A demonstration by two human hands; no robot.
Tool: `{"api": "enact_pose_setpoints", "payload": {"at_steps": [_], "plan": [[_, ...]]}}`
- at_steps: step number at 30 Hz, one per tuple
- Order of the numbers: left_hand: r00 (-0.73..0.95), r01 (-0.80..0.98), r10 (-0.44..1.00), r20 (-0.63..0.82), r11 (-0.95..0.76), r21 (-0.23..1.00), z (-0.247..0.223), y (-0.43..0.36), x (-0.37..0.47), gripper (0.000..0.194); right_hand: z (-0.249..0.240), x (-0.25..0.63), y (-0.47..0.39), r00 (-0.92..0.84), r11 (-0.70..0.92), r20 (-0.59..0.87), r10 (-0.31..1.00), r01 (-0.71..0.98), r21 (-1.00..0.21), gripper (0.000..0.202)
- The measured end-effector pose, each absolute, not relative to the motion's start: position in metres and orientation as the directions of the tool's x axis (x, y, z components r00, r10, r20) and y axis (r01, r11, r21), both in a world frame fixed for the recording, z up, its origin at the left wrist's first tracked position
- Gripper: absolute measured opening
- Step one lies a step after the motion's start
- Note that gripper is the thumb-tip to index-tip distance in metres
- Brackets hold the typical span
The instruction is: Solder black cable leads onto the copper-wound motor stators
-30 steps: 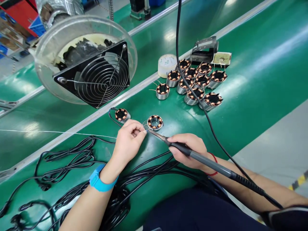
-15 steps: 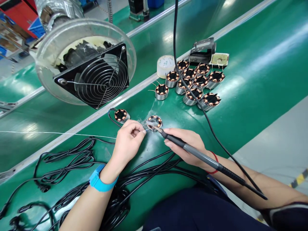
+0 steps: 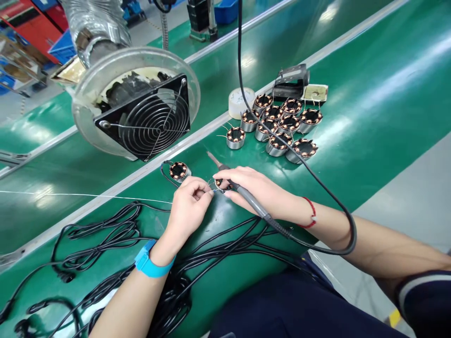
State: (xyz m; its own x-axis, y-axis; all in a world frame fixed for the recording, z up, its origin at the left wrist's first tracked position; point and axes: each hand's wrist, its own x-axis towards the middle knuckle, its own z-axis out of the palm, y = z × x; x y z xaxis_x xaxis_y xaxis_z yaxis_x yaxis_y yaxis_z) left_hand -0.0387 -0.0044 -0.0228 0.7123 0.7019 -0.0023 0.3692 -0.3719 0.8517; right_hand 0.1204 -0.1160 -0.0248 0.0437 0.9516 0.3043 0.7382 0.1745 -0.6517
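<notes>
Soldering iron [image 3: 252, 199] in right fingers [image 3: 237, 176] (snug, tip [image 3: 211, 157] beyond), left fingers [image 3: 202, 199] tight on wire [image 3: 213, 190].

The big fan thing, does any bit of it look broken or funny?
A bit, yes: inside the clear round hood, just above the square black fan, there's ragged dark material with jagged edges. It looks torn or roughly patched, but I can't tell whether it's really broken.
</notes>
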Motion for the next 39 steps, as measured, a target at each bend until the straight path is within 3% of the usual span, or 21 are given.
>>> {"api": "enact_pose_setpoints", "payload": {"at_steps": [5, 8, 11, 13, 15, 18, 28, 31, 35, 39], "plan": [[0.720, 0.355, 0.694, -0.026, -0.336, 0.872, -0.025, -0.003, -0.041, 0.006, -0.030, 0.124, -0.109, 0.044, 0.215, 0.345, 0.938, 0.708, -0.673, 0.037], [0.709, 0.399, 0.664, -0.236, -0.102, 0.911, -0.023, 0.004, -0.044, 0.021, -0.030, 0.127, -0.102, 0.025, 0.216, 0.331, 0.943, 0.711, -0.669, 0.046], [0.739, 0.470, 0.464, -0.488, 0.163, 0.867, -0.018, 0.014, -0.047, 0.030, -0.036, 0.126, -0.096, -0.020, 0.212, 0.277, 0.961, 0.698, -0.684, 0.052], [0.758, 0.499, 0.332, -0.561, 0.260, 0.827, -0.014, 0.020, -0.048, 0.028, -0.043, 0.124, -0.094, -0.019, 0.210, 0.266, 0.964, 0.671, -0.711, 0.053], [0.757, 0.461, 0.335, -0.561, 0.336, 0.822, -0.013, 0.024, -0.048, 0.028, -0.050, 0.121, -0.094, 0.023, 0.200, 0.284, 0.959, 0.655, -0.729, 0.050], [0.715, 0.361, 0.468, -0.519, 0.389, 0.848, -0.015, 0.025, -0.047, 0.027, -0.056, 0.119, -0.096, 0.077, 0.193, 0.319, 0.945, 0.654, -0.731, 0.049], [0.551, 0.461, 0.672, -0.494, 0.249, 0.852, -0.025, 0.009, -0.031, 0.029, -0.055, 0.123, -0.104, 0.039, 0.305, 0.418, 0.907, 0.623, -0.720, 0.050], [0.559, 0.455, 0.655, -0.509, 0.270, 0.848, -0.027, 0.009, -0.031, 0.035, -0.056, 0.122, -0.103, 0.046, 0.319, 0.445, 0.895, 0.630, -0.708, 0.049], [0.637, 0.456, 0.503, -0.585, 0.367, 0.811, -0.026, 0.018, -0.038, 0.034, -0.058, 0.122, -0.103, 0.054, 0.321, 0.462, 0.885, 0.647, -0.692, 0.047], [0.599, 0.389, 0.582, -0.550, 0.389, 0.835, -0.026, 0.021, -0.038, 0.031, -0.060, 0.123, -0.103, 0.050, 0.339, 0.490, 0.870, 0.661, -0.669, 0.046]]}}
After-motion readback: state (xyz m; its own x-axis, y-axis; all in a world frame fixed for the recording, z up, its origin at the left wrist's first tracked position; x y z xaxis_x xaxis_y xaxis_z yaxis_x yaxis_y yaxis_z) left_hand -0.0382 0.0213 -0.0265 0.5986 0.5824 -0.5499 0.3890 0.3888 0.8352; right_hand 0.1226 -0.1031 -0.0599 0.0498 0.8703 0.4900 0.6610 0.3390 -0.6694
